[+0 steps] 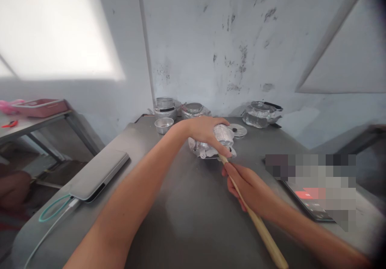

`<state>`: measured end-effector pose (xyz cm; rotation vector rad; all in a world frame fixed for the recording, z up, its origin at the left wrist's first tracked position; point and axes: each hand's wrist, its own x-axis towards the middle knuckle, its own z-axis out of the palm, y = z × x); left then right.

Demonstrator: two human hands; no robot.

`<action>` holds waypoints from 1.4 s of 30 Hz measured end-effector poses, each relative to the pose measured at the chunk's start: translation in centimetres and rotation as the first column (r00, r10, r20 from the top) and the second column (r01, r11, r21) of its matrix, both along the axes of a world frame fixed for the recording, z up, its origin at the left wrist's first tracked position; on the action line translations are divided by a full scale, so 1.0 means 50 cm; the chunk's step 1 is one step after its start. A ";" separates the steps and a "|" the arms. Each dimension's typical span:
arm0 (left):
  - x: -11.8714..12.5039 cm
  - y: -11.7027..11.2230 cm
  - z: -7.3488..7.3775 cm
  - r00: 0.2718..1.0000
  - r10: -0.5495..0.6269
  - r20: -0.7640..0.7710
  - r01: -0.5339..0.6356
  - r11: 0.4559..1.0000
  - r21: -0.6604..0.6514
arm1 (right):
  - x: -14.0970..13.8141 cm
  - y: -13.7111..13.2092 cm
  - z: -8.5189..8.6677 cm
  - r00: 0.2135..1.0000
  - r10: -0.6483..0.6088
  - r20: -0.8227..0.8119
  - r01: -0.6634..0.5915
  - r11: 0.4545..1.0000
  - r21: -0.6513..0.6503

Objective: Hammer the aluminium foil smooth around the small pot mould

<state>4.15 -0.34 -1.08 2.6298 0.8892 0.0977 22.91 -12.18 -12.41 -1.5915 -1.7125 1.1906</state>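
Brace the silvery vessel [223, 134] with 1 hand; guide the wooden stick [265, 233] with the other.
In my remote view, the vessel sits toward the rear of the gray tabletop [187, 216]; my left hand [205, 130] spans it, thumb and fingers spread around its sides. My right hand [245, 182] is closed around the stick, upper end at the vessel's near edge. I advise firm bracing and light, controlled stick pressure. A stained wall [193, 40] stands behind; sunlight falls at left.
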 end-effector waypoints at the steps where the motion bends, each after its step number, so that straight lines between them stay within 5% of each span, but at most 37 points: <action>1: 0.000 -0.001 0.000 1.000 0.000 -0.002 0.000 1.000 0.002 | 0.000 0.000 -0.001 1.000 -0.002 0.001 0.002 1.000 -0.002; 7: -0.001 -0.001 0.001 1.000 -0.010 -0.007 0.010 1.000 -0.008 | 0.004 0.006 -0.011 1.000 0.027 0.016 -0.026 0.994 -0.103; 14: -0.001 0.000 0.002 1.000 -0.017 -0.006 0.017 1.000 0.002 | 0.004 -0.001 -0.003 1.000 0.001 0.008 -0.001 1.000 0.015; 20: 0.000 -0.002 0.003 1.000 -0.005 -0.002 0.005 1.000 -0.001 | 0.002 0.001 -0.003 1.000 0.022 0.004 -0.021 0.993 -0.116; 27: 0.000 0.003 0.000 1.000 -0.006 0.000 0.006 1.000 -0.002 | 0.001 0.001 -0.001 1.000 0.002 -0.013 -0.002 1.000 0.004; 33: -0.001 0.001 0.001 1.000 -0.020 0.005 0.020 1.000 0.008 | 0.002 0.008 -0.009 1.000 0.013 -0.013 -0.014 0.995 -0.103; 42: 0.000 0.000 0.003 1.000 -0.005 -0.002 0.005 1.000 0.011 | -0.001 0.002 -0.003 1.000 0.009 -0.022 -0.009 1.000 -0.028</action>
